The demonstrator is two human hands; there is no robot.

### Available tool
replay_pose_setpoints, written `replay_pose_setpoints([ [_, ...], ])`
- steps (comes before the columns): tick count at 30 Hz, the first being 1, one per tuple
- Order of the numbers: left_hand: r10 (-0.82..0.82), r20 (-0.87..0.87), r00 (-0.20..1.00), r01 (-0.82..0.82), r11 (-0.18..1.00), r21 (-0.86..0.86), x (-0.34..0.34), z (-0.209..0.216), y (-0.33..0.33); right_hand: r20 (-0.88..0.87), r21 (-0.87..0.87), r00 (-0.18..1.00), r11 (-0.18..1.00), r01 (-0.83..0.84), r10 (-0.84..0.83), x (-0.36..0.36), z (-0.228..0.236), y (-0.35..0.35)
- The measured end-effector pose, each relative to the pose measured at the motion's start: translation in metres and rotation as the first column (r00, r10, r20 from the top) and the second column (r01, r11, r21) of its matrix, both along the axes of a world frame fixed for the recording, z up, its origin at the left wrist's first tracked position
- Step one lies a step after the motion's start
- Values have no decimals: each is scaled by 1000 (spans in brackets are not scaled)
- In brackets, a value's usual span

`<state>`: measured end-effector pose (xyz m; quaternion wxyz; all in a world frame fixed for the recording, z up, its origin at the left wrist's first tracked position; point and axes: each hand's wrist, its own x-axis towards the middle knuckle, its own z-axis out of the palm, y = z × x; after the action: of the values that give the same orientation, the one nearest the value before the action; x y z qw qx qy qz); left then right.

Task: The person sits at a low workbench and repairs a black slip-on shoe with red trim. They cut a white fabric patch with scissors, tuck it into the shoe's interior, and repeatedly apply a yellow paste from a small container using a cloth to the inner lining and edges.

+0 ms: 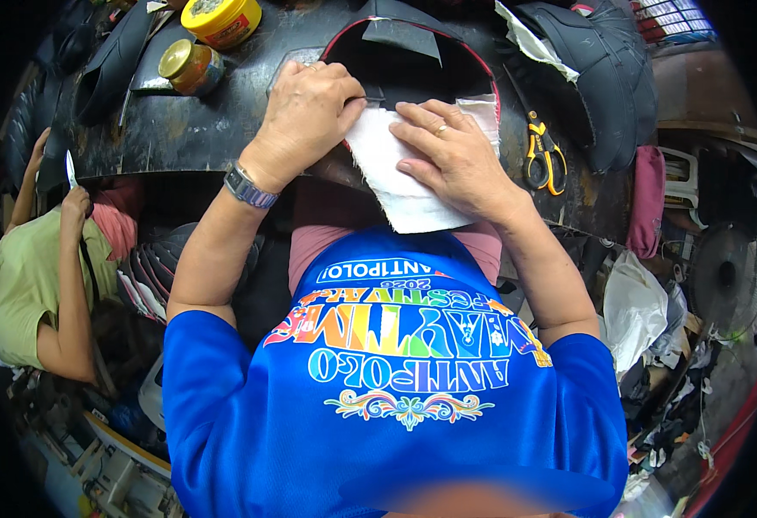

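Observation:
A piece of white cloth [393, 177] lies over the near edge of a dark worktable [206, 129], on top of a black shoe-upper piece with red trim [413, 65]. My left hand [305, 116], with a wristwatch on its wrist, presses down on the cloth's left edge and the black piece, fingers curled. My right hand [452, 155], wearing a ring, lies flat on the cloth's right side with fingers spread.
Yellow-handled scissors [544, 155] lie to the right of my right hand. A yellow can [220, 19] and a glass jar [190, 67] stand at the far left. Black shoe pieces [603, 69] pile at the far right. Another person in a green top [29, 276] sits at left holding a blade.

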<state>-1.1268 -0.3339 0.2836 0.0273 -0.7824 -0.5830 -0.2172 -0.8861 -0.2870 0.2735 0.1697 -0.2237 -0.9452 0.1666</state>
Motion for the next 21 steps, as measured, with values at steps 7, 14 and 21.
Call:
replay_pose_setpoints([
  [7, 47, 200, 979, -41, 999, -32, 0, -6, 2, -138, -138, 987, 988, 64, -83, -13, 8, 4],
  [14, 96, 341, 935, -43, 986, -160, -10, -5, 7, -174, -86, 955, 969, 230, -242, -48, -3, 7],
  [21, 169, 622, 765, 2, 964, -265, -9, -17, 15, -178, 108, 983, 992, 67, -47, -33, -15, -2],
])
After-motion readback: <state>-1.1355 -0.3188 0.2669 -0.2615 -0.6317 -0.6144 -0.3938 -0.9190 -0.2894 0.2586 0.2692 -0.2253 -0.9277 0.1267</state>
